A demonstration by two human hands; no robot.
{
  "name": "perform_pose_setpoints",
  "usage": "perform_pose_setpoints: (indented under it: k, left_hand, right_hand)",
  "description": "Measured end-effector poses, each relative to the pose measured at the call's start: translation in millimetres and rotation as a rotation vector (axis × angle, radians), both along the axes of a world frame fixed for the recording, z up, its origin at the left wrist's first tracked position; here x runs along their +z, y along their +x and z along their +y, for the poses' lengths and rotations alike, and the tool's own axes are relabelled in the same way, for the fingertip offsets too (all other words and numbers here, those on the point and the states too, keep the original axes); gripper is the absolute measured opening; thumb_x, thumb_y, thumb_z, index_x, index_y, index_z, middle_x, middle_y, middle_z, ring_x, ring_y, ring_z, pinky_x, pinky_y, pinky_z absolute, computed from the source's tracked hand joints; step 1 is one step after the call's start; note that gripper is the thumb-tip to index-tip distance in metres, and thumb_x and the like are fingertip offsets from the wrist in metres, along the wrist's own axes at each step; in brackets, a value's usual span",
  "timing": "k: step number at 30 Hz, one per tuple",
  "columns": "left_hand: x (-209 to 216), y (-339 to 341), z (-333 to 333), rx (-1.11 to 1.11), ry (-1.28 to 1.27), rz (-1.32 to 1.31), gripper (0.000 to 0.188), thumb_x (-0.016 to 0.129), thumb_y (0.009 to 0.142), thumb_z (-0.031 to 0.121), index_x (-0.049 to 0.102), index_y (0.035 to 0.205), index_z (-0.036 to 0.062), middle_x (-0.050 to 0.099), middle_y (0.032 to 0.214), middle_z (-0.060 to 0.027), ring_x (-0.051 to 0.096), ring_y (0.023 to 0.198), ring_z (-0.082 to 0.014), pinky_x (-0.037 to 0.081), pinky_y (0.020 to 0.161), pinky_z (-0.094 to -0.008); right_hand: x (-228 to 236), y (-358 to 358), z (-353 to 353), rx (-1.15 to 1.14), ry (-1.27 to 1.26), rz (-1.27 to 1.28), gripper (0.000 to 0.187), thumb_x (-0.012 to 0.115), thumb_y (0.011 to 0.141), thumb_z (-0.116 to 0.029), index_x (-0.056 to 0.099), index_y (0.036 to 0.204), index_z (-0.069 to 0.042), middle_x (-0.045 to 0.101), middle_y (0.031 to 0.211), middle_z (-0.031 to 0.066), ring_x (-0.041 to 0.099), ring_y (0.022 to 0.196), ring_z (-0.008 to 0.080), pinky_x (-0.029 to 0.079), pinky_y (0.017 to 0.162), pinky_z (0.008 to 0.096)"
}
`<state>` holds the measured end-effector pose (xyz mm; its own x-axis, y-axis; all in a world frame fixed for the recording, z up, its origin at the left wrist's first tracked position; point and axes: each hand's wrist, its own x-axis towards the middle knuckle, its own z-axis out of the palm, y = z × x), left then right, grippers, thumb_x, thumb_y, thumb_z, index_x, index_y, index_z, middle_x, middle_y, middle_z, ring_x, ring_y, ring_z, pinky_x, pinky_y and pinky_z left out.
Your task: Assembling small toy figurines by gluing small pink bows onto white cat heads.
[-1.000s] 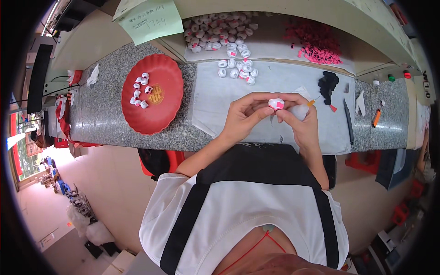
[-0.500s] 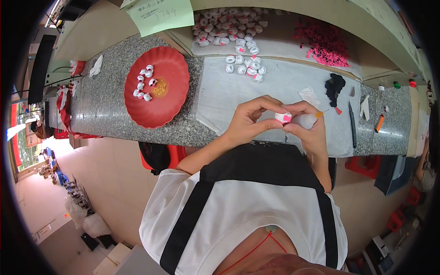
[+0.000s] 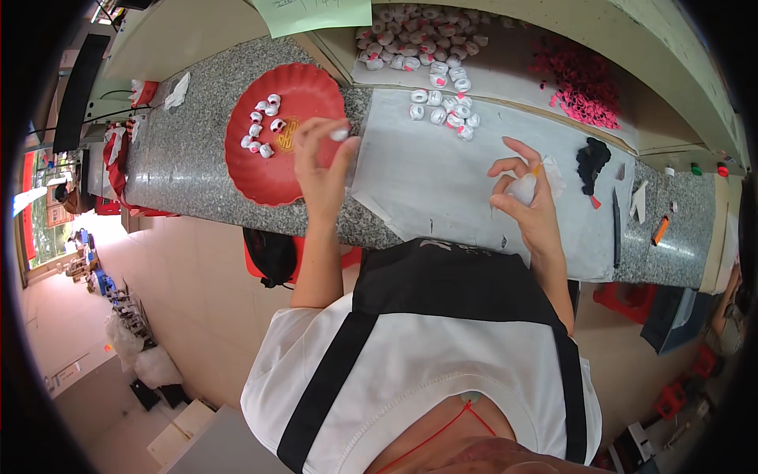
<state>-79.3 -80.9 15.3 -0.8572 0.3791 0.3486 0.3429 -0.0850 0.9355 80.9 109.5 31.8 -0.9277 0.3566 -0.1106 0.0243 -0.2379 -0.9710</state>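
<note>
The left hand (image 3: pixel 320 170), part-curled, pinches a small rounded white piece (image 3: pixel 339 134) near the scalloped red plate (image 3: pixel 276 186) on the speckled grey stone desk (image 3: pixel 181 178); the right hand (image 3: pixel 534 201), loosely curled, holds a translucent white orange-tipped bottle (image 3: pixel 521 189).

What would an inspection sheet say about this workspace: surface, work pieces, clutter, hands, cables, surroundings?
Surface: grey counter, partly covered by white paper.
Work pieces: white pieces on the paper, in the red tray and on the shelf; pink bits also shelved.
Clutter: black cloth, dark tool, orange tool.
Hands: left hand pinches a small piece; right hand holds a bottle.
Cables: nothing seen near the hands.
Surroundings: red stool and blue bin below the counter.
</note>
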Motion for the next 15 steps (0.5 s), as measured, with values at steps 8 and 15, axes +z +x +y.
perform_pose_setpoints:
  k: [8, 15]
  left_hand:
    - [-22.8, -10.2, 62.5, 0.014, -0.669, 0.39, 0.02, 0.061, 0.065, 0.008, 0.055, 0.085, 0.0056, 0.052, 0.076, -0.0099, 0.051, 0.072, -0.0248, 0.041, 0.064, -0.0329]
    - [-31.5, -5.4, 64.6, -0.223, -0.326, -0.004, 0.021, 0.055, 0.071, 0.0, 0.056, 0.091, 0.004, 0.049, 0.089, -0.0058, 0.049, 0.071, -0.0118, 0.041, 0.061, -0.0218]
  right_hand:
    - [-4.4, 17.8, 11.2, -0.149, -0.123, 0.161, 0.037, 0.047, 0.067, -0.004, 0.036, 0.102, -0.003, 0.043, 0.089, 0.009, 0.047, 0.07, 0.0156, 0.037, 0.067, 0.0274]
    - [13.5, 41.4, 23.8, -0.394, -0.015, 0.074, 0.031, 0.05, 0.071, -0.005, 0.043, 0.1, 0.001, 0.046, 0.093, 0.0105, 0.05, 0.071, 0.0164, 0.04, 0.065, 0.0261]
